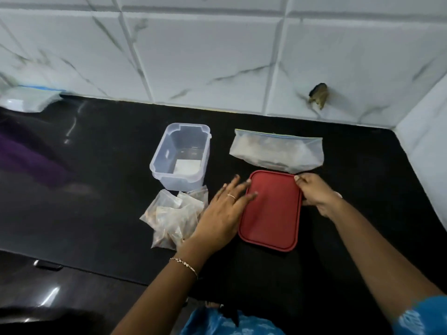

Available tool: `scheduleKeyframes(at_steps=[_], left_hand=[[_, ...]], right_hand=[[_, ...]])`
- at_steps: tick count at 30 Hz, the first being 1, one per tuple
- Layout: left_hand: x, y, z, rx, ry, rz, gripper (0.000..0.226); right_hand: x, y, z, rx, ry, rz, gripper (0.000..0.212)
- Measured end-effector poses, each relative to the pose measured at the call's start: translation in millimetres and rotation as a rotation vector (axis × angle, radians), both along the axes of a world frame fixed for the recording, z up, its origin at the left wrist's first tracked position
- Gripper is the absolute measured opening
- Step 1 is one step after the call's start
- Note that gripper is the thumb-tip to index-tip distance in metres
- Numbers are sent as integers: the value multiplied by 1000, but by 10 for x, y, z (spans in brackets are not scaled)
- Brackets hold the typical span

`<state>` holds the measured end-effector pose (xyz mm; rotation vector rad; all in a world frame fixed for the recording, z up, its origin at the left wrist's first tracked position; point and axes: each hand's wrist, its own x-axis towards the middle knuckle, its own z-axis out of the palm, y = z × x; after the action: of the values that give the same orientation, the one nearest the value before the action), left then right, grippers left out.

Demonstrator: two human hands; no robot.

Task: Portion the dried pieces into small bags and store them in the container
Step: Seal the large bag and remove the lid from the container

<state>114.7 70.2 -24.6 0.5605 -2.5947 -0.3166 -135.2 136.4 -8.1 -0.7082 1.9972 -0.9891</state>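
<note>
Landmark: red lid (271,210), flat on black counter (96,189).

- Left hand (225,211): fingers straight, spread, tips on lid's left edge.
- Right hand (314,192): fingers curled round lid's far right corner, gripping.
- Lid: likely light, stiff, smooth; take by rim.
- Small bags (174,217): left of lid, heaped, filled with brownish pieces. Soft, light, likely slippery film; pinch at tops.
- Clear container (180,157): left and beyond lid, open, rigid.
- Large zip bag (277,151): just beyond lid, limp.
- Room: counter front edge close below lid; wall beyond zip bag; open counter far left.
</note>
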Motion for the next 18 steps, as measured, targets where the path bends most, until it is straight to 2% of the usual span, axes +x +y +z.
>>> scheduleKeyframes(at_steps=[3,6,7,9,12,13,15,17,18], left_hand=[[-132,113,-129,154,-237,-76,55],[-197,174,-148,263,-448,-24,55],[-221,178,-129,257,-453,-6,58],[-299,147,-39,309,-350,45,71],[-563,-33,74,560,-94,148,64],[-678,-114,149,717,14,218,58],[-920,-275,340,1253,282,421,33],[-1176,-411,519,1819,531,480,10],[-1278,-454,589,1960,592,486,10]], right_hand=[[-49,141,-128,77,299,61,23],[-63,220,-106,131,566,144,24],[-78,217,-81,116,648,140,24],[-126,167,-19,65,774,79,21],[-280,-18,91,-12,861,3,22],[-336,-101,130,-30,881,-10,24],[-453,-285,205,-51,938,15,28],[-589,-498,224,-31,984,101,32],[-647,-607,216,-5,987,159,35]])
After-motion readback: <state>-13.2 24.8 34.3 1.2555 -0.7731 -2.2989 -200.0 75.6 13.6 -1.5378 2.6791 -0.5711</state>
